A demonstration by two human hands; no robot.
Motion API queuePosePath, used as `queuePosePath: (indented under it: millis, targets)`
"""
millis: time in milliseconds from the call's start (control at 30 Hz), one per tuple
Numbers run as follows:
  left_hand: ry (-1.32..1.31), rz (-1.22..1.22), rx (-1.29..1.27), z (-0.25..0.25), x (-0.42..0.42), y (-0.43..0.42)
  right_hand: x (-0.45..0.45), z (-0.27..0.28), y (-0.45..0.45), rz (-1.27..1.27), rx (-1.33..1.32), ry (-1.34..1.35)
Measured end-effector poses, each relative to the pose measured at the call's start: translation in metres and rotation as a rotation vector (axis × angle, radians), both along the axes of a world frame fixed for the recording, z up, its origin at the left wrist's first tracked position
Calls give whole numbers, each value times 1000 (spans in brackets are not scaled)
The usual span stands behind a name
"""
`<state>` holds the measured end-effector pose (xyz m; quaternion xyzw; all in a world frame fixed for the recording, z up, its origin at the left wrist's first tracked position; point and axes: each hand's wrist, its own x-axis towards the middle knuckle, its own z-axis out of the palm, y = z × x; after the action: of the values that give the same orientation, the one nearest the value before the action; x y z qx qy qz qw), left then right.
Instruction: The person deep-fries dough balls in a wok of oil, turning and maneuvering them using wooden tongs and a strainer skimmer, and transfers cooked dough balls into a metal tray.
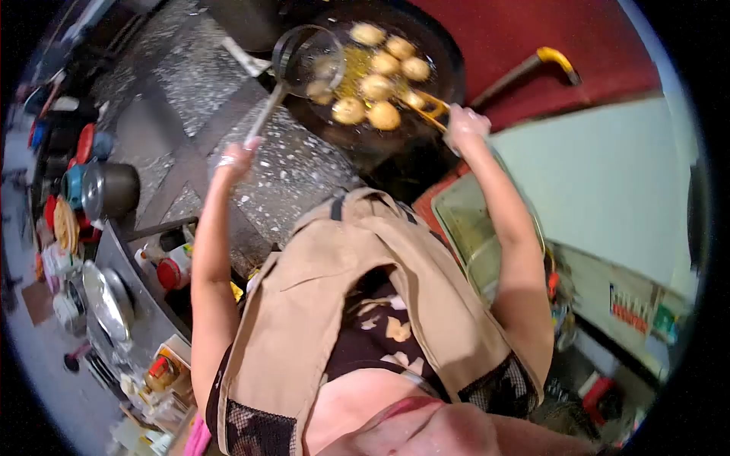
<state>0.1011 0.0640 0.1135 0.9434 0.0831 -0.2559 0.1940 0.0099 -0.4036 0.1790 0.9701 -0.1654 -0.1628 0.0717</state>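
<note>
My left hand (237, 158), in a thin clear glove, is closed around the handle of a round strainer (268, 112). The strainer's hoop hangs over the left side of a wide dark wok (450, 72), with a couple of round pieces showing through it. Several golden fried dough balls (384, 115) float in bubbling oil (354, 67). At the wok's right side my right hand (466, 128), also gloved, is closed on orange-yellow tongs (430, 114). Their tips reach into the oil at one ball; whether they grip it is unclear.
A stick with a yellow curved handle (559, 61) leans by the red surface (502, 30) on the right. A pale green tabletop (593, 182) and a greenish tray (464, 216) lie nearer. Left are a dark pot (114, 190) and a metal bowl (106, 300).
</note>
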Motion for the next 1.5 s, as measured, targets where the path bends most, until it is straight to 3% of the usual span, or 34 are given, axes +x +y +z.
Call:
queuePosePath:
  millis: [33, 67, 133, 167, 233, 367, 433, 567, 733, 1033, 1500]
  targets:
    - [-92, -73, 59, 3, -3, -2, -3, -2, -2, 49, 2, -122]
    - [61, -72, -33, 9, -2, -1, -3, -16, -8, 100, 10, -223]
    - [60, 28, -19, 18, -5, -9, -2, -23, -13, 177, 15, -212]
    - [62, 18, -4, 20, -5, -10, 5, -40, -24, 155, 3, -131]
    - [102, -8, 29, 26, -5, -14, 9, -1, -2, 23, -55, 139]
    - [81, 28, -5, 60, -14, -21, 16, -8, -15, -15, -89, 323]
    - [59, 6, -4, 50, -12, -19, 16, 18, 6, -49, -131, 411]
    - [60, 32, 9, 33, -10, -15, 13, 20, 10, -54, -122, 416]
    - [78, 22, 35, 51, -15, -20, 12, 26, 16, -53, -149, 431]
    - [62, -4, 19, 51, -15, -21, 7, 34, 8, -138, 50, 342]
    - [119, 5, 93, 50, -17, -18, 2, -2, -5, 28, -147, 237]
